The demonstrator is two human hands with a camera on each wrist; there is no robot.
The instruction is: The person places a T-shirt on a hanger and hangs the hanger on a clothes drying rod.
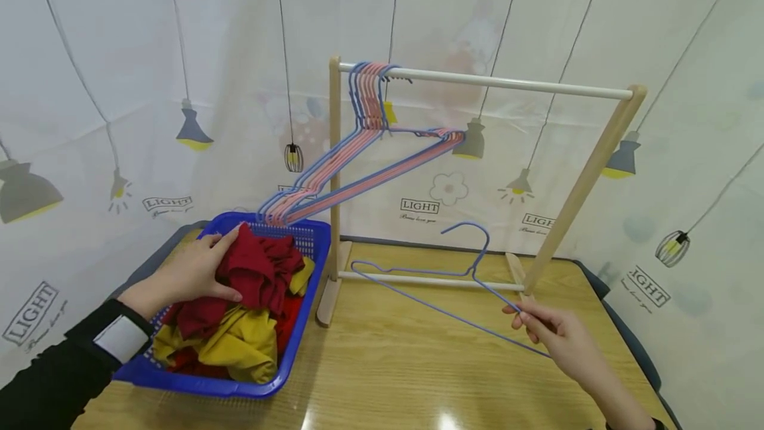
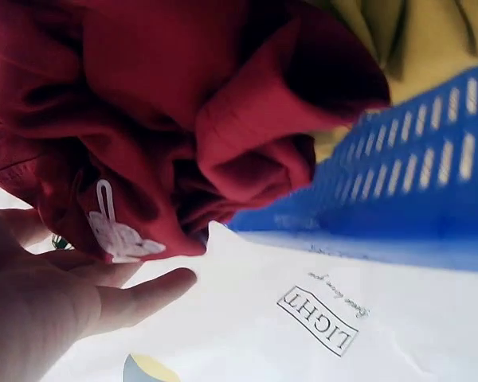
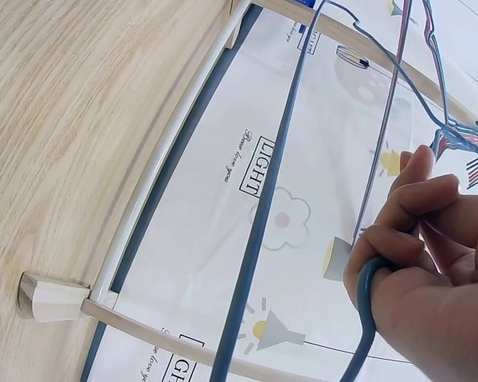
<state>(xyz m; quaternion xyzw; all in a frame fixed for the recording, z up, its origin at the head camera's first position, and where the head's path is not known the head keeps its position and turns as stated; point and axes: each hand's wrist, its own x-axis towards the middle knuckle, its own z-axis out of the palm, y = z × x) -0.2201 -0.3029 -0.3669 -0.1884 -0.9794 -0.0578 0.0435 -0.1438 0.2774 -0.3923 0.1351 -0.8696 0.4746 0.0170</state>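
Observation:
In the head view my left hand (image 1: 193, 267) lies against a crumpled dark red garment (image 1: 253, 271) on top of the clothes pile, thumb spread from the fingers. The left wrist view shows a white printed figure (image 2: 119, 235) on that garment, with the fingers extended beside and partly behind it. Under it, a mustard yellow garment (image 1: 245, 347) fills the front of a blue plastic basket (image 1: 209, 387). On the right, my right hand (image 1: 558, 337) pinches one shoulder of a blue wire hanger (image 1: 488, 244), held hook upward above the table. Bent fingers (image 3: 390, 243) wrap the wire in the right wrist view.
A small garment rack with a white top rail (image 1: 507, 80) and wooden posts stands behind the hanger. Several blue and pink hangers (image 1: 370, 118) hang bunched at its left end, their lower ends over the basket. The wooden table (image 1: 382, 363) meets a printed backdrop (image 1: 239, 85).

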